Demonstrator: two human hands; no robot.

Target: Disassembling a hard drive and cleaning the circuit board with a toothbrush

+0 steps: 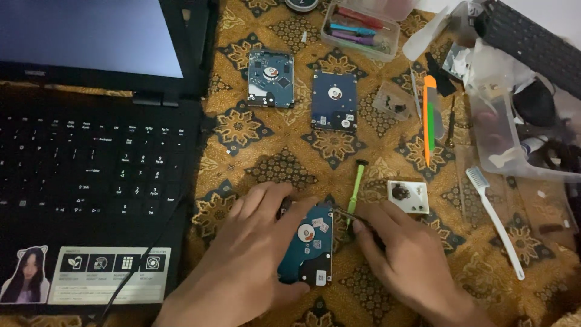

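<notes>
3 hard drives are laid on a brown and gold patterned cloth (272, 151). The nearest hard drive (310, 247), circuit side up, is gripped along its left edge by the left hand (248, 254), whose fingers (266, 197) are curled closed over its top corner while the thumb is pressed against its lower edge. The right hand (408, 251) is placed just beside the drive's right edge, its fingers pinched shut on a thin dark tool (346, 213) whose tip is set at the drive's upper right corner. A green screwdriver (357, 184) is lying just above the right hand, and a small white dish (409, 197) with dark bits in it is seen close to it. 2 further drives (270, 79) (334, 102) are lying side by side higher on the cloth. An open black laptop (91, 163) is placed at the left. A white toothbrush (496, 221) and an orange and green cutter (429, 118) are lying at the right.
</notes>
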